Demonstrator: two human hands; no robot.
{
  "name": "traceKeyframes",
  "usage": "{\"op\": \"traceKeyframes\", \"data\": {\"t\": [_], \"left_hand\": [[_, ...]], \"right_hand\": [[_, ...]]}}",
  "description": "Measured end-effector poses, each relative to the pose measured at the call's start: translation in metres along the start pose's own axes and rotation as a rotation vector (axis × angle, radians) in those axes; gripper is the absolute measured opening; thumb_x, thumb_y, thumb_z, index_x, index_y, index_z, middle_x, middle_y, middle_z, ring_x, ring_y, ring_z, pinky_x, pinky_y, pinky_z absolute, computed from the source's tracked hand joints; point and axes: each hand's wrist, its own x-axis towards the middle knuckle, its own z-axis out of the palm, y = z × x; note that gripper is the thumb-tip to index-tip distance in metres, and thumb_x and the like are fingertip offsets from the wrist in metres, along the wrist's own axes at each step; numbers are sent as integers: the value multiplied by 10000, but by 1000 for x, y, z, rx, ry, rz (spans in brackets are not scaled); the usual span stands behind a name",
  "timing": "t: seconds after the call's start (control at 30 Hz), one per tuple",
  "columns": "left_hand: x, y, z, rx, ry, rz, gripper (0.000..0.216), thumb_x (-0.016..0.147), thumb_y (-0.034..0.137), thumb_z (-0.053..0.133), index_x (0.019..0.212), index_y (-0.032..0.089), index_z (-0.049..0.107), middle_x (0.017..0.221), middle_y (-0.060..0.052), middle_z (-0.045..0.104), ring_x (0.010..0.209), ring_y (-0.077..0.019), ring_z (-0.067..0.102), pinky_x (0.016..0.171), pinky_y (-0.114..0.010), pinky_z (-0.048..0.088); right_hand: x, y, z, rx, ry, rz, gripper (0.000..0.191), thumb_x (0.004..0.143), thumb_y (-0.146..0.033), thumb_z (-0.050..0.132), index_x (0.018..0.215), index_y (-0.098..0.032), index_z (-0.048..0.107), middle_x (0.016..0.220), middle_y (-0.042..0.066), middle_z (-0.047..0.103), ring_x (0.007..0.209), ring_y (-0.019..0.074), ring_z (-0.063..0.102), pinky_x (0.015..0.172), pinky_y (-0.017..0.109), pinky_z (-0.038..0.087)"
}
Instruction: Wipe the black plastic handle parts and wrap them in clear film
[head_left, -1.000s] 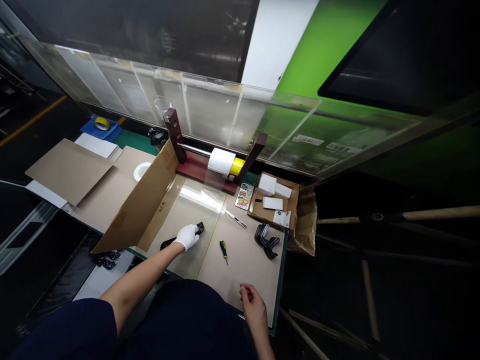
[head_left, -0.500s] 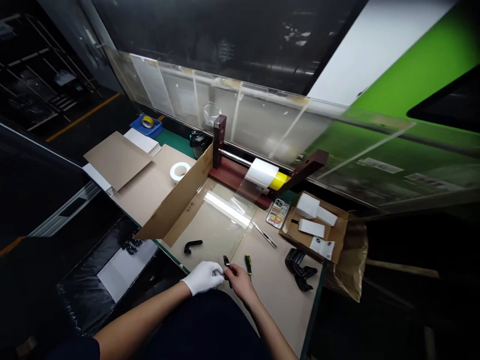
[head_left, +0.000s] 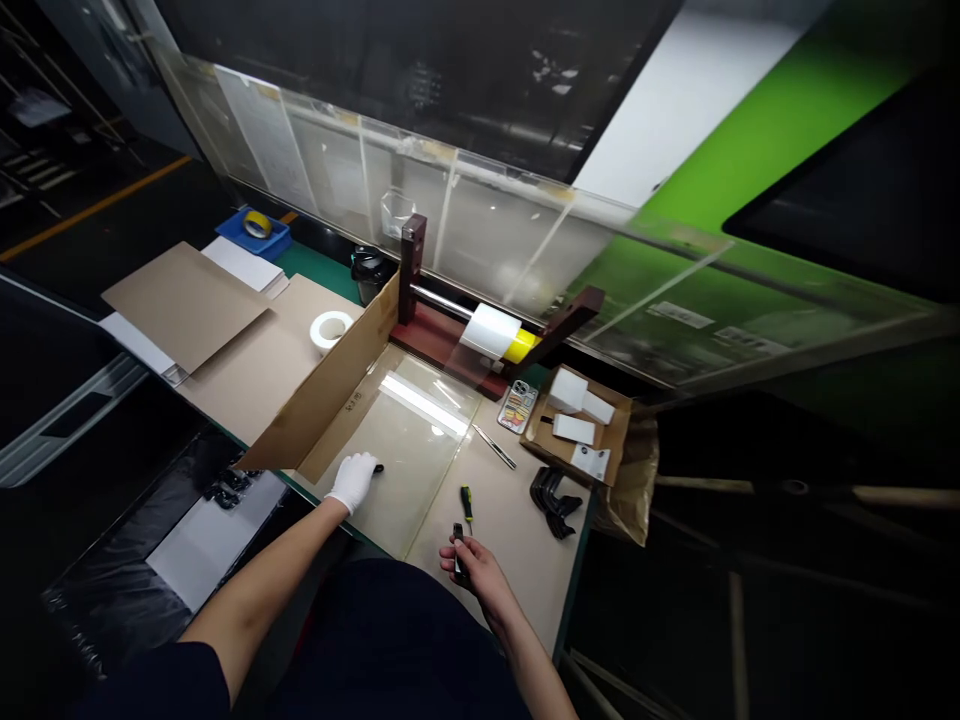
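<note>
- Head view: right hand point(head_left: 478, 572) pinching small black piece point(head_left: 457, 552) upright
- left hand point(head_left: 354, 480), white-gloved, fingers together on clear plastic sheet point(head_left: 401, 440); cannot tell if gripping black bracket point(head_left: 379, 468) at fingertips
- small screwdriver point(head_left: 466, 503) just beyond right hand
- cardboard sheet point(head_left: 499, 530) on green workbench point(head_left: 315, 268), dark room beyond

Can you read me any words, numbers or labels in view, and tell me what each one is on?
Handwritten marks on the cardboard strip: too small to read.
Print on the white card in the cardboard tray: too small to read.
Labels on the clear panel: too blurred to read.
</note>
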Motion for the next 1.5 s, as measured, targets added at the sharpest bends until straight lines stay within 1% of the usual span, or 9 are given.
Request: {"op": "traceKeyframes", "data": {"t": [0.37,0.47,0.6,0.73,0.93,1.1,1.2,1.3,1.5], "left_hand": [[-42,109,-36,-117,223,869,294,1003,167,471,1162,262,699,1112,-56,735,1103,-227,641,972,-377,430],[-52,122,-42,-126,321,980,350,987,144,498,1257,295,662,1245,-59,704,1210,-239,598,1020,-391,390],[-60,125,-49,-113,381,1021,299,979,177,544,1217,291,684,1113,-52,722,1006,-198,638,920,-368,404],[-68,129,-56,-86,379,1010,298,983,211,532,1238,271,673,815,-20,664,673,-143,523,687,-328,355],[-76,143,-64,-219,280,914,294,981,254,530,1237,272,672,720,-13,584,629,-152,491,647,-310,384],[-80,158,-67,-506,292,565,403,1034,254,384,1426,217,470,1165,-152,632,1047,-242,636,869,-400,522],[-80,173,-72,-961,-13,254,589,1003,324,507,1532,210,273,1434,-217,493,1232,-271,592,939,-408,536],[-76,191,-71,-1462,-411,-64,817,832,323,745,1522,250,315,1450,-170,491,1224,-283,580,922,-395,534],[-75,207,-71,-1633,-410,-58,617,766,290,749,1334,167,541,1114,-84,648,1004,-193,620,951,-346,470]], "right_hand": [[-71,-67,2,227,-138,-122,512,816,-569,772,1115,-166,665,1052,95,739,940,194,719,818,313,575],[-90,-85,3,208,-201,-172,518,843,-564,752,1182,-187,644,1013,67,727,932,196,704,793,331,590],[-110,-96,-3,137,-269,-217,578,842,-555,761,1246,-171,607,1007,73,728,882,182,705,773,316,585],[-123,-96,-3,65,-297,-227,736,799,-555,797,1348,-162,506,944,76,744,832,200,736,774,317,569],[-125,-92,3,-64,-231,-292,755,808,-615,702,1349,-145,467,995,115,749,882,239,739,774,327,557],[-131,-95,-4,-378,58,-401,512,910,-468,569,1334,-186,520,1004,111,734,936,281,705,796,373,522],[-138,-96,2,-622,249,-445,331,917,-291,540,1228,-203,612,905,109,715,845,299,678,768,390,463],[-144,-96,17,-786,311,-453,249,886,-143,502,1051,-183,684,880,136,711,813,303,672,747,384,432],[-164,-107,4,-707,188,-421,312,899,-491,650,1086,-245,691,965,97,735,884,292,683,746,347,462]]}}
